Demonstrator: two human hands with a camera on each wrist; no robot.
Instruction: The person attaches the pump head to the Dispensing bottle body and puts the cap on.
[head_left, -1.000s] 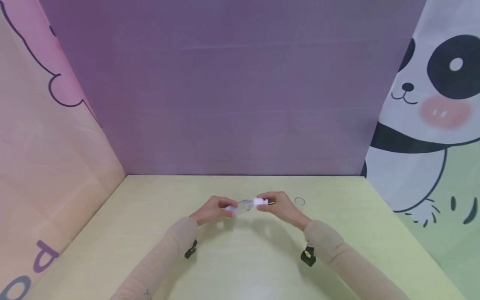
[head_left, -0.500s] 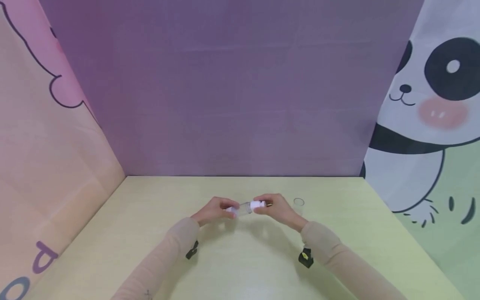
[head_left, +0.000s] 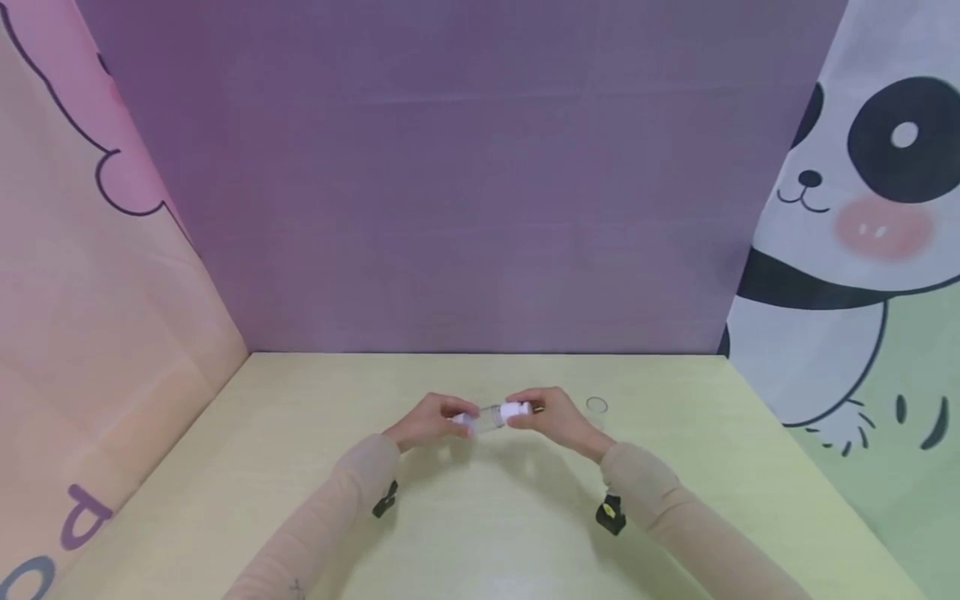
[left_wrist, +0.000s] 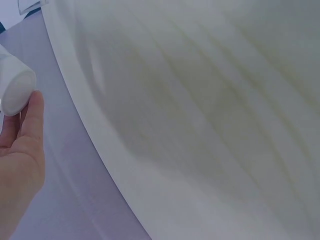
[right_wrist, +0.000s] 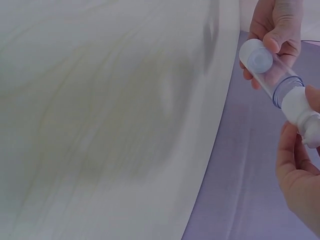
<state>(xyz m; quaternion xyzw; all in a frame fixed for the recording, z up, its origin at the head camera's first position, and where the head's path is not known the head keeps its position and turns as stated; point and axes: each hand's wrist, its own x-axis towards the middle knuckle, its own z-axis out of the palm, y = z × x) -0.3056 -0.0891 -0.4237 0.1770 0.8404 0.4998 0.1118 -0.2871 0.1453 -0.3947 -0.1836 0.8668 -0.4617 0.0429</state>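
Head view, and the clear bottle (head_left: 487, 418) is right in the thick of it, held aslant between two hands above the middle of the counter (head_left: 495, 517). At its 3 o'clock, the white cap (head_left: 515, 411) has just come home! A second ago a see-through stretch showed between the two; now the cap sits at the bottle's mouth. Looks to me like the pieces have met, though whether the cap is fully tightened I can't tell.

Over to the 9 o'clock side: the left hand (head_left: 433, 418) pinches the bottle by its far end, and the left wrist view shows the round white base (left_wrist: 19, 94) resting against the fingertips. On the 3 o'clock side, the right hand (head_left: 558, 415) has shifted in toward the bottle, thumb and fingers pinching the cap; from the right wrist it's clear as day, spout (right_wrist: 311, 131) poking out beyond the grip.

Further out at 3 o'clock, past that right hand, a clear cup (head_left: 597, 411) stands near it on the counter, untouched. At 12 o'clock hangs the purple backdrop (head_left: 480, 183), and out toward 2 o'clock a printed panda (head_left: 832, 242) watches on.
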